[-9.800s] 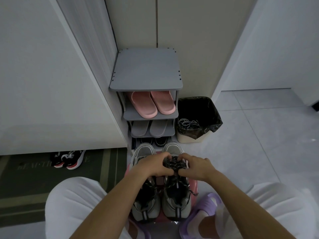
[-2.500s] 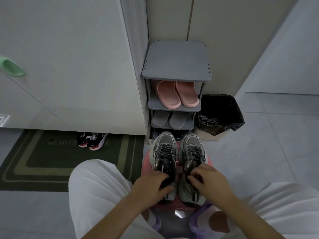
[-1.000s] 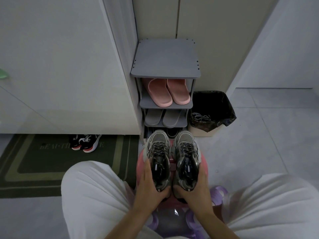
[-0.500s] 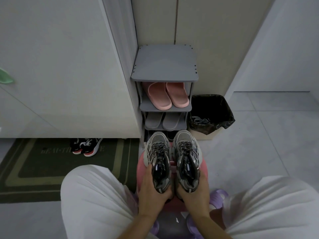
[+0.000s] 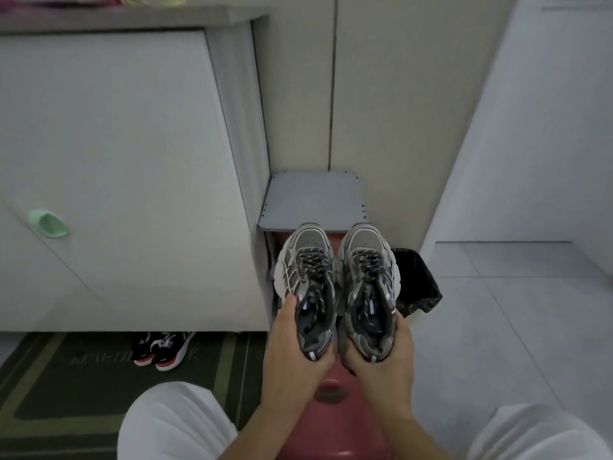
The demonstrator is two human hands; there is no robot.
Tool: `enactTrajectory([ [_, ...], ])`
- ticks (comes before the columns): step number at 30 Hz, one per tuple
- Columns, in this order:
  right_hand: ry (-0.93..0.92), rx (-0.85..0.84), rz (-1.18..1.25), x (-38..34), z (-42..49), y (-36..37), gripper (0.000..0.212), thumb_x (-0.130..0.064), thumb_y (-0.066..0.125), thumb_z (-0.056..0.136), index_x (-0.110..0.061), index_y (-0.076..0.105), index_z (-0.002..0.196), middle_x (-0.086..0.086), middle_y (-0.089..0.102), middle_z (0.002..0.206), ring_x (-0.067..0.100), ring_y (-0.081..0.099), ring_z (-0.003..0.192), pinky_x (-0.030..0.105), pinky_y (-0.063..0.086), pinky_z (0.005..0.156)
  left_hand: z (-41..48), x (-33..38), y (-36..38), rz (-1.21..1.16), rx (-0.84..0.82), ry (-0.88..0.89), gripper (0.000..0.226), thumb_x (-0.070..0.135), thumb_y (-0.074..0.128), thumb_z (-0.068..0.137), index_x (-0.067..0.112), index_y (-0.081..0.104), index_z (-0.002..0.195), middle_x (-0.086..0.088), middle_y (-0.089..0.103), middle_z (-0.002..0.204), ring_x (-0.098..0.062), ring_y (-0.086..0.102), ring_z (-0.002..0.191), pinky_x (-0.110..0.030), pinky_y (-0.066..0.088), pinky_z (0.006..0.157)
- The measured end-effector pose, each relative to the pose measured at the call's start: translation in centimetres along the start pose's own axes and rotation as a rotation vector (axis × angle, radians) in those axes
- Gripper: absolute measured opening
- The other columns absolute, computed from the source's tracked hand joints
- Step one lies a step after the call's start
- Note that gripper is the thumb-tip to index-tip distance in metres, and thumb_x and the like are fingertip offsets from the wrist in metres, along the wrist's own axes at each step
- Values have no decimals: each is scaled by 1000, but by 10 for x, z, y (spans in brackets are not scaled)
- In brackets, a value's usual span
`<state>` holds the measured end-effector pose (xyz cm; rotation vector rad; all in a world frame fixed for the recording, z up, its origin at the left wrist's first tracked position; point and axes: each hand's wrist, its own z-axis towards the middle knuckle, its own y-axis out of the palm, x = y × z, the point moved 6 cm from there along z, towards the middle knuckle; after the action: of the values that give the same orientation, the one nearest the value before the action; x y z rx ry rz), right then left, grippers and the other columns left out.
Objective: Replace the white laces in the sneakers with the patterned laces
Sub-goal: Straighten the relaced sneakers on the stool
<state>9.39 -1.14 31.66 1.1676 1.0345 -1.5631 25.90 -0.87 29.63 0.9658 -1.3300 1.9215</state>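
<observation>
Above one pink stool (image 5: pixel 331 426), two sneakers (image 5: pixel 306 277), heels in curled fingers (image 5: pixel 288 307) of left hand (image 5: pixel 293 366), right hand (image 5: pixel 383 370)

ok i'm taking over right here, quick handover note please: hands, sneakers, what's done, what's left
Left hand: grips the heel of the left sneaker.
Right hand: grips the heel of the right sneaker.
Position: the pair is held side by side above the pink stool, toes toward the grey shoe rack.
Done: both sneakers carry dark patterned laces through the eyelets; no white ones are visible on them.
Left: probably only setting the pair down. Whether the lace ends are tied cannot be told.
</observation>
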Motion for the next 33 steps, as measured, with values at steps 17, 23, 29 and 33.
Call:
enactTrajectory([
  [17,-88,61,-43,-62,153,52,56,-32,82,57,-55,47,95,-15,62,100,7,60,96,31,53,81,166,69,-42,144,105,111,94,47,69,66,31,21,146,12,39,144,-12,46,126,-30,44,97],
  [23,-18,63,-136,-39,218,84,68,-50,75,49,-39,48,111,-12,62,103,15,58,101,41,53,85,234,55,-25,186,48,26,93,51,63,61,36,22,143,8,44,139,-17,54,118,-35,49,90],
  [29,55,82,-207,-18,258,102,77,-53,67,43,-28,50,115,-4,62,105,21,58,102,42,50,90,276,40,-7,192,26,-24,94,50,65,60,33,24,143,7,44,141,-19,55,118,-36,50,91],
  [33,97,72,-243,-3,272,109,78,-48,67,44,-21,50,115,0,62,107,23,58,102,43,49,92,288,29,1,184,28,-39,87,45,69,64,31,31,141,7,47,139,-18,57,116,-29,49,90],
])
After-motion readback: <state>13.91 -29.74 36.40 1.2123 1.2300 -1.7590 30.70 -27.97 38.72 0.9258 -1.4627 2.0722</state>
